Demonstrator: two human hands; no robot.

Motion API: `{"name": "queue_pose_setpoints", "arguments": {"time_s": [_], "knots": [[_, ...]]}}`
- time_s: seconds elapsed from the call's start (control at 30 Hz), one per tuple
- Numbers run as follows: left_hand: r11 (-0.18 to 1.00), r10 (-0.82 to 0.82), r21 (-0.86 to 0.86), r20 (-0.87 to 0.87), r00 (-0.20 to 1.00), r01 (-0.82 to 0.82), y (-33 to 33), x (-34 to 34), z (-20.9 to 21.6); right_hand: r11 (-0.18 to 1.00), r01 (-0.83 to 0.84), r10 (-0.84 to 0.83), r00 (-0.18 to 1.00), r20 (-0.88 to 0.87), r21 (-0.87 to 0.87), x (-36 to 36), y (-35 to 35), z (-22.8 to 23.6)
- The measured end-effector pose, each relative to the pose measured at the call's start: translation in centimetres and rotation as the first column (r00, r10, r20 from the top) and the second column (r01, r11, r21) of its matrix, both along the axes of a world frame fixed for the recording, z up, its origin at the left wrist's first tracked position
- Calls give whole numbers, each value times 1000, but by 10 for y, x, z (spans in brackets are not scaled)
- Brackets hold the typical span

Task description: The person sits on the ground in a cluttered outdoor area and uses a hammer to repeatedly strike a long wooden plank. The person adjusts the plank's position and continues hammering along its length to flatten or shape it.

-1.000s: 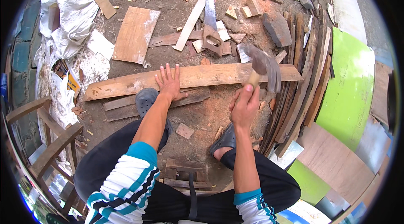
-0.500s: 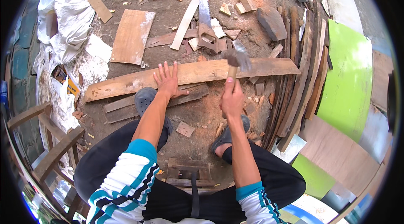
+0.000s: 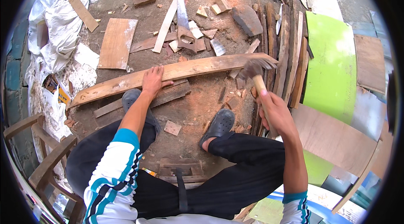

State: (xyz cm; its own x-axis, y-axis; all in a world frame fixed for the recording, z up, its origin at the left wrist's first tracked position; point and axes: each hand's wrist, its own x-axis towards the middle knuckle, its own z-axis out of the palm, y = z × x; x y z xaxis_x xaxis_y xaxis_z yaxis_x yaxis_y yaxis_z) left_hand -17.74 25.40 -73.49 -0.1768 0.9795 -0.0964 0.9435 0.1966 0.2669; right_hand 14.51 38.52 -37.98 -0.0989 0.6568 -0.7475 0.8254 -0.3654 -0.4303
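A long, slightly curved wooden plank (image 3: 198, 67) lies across in front of me. My left hand (image 3: 152, 81) holds it left of the middle, fingers together across the top to the far edge and thumb out along the near edge. My right hand (image 3: 275, 113) is closed around the wooden handle of a claw hammer (image 3: 259, 81). Motion blurs the hammer's head, which appears over the plank's right end; whether it touches the wood I cannot tell. Beneath the plank's left part lie shorter dark boards (image 3: 170, 94), beside my left shoe.
Beyond the plank lie a handsaw (image 3: 183, 22), a flat board (image 3: 118, 43), a dark stone block (image 3: 247, 20) and scraps. Long timbers (image 3: 284, 51) and a green sheet (image 3: 330, 64) are at right. White sacking (image 3: 63, 22) and a wooden frame (image 3: 50, 158) stand left.
My right hand and the hammer have swung rightward. The fingers of my left hand, spread before, are now drawn together on the plank. My right foot has shifted, and the whole view has moved.
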Motion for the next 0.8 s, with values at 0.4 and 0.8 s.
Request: {"name": "queue_pose_setpoints", "arguments": {"time_s": [0.4,0.8], "knots": [[975,93,-212,150,984,-59,64,-55,33,952,300,-304,951,-54,-68,39,-40,-6],[923,233,-345,152,961,-169,67,-57,57,983,162,-163,987,-1,-87,27,-45,-11]]}}
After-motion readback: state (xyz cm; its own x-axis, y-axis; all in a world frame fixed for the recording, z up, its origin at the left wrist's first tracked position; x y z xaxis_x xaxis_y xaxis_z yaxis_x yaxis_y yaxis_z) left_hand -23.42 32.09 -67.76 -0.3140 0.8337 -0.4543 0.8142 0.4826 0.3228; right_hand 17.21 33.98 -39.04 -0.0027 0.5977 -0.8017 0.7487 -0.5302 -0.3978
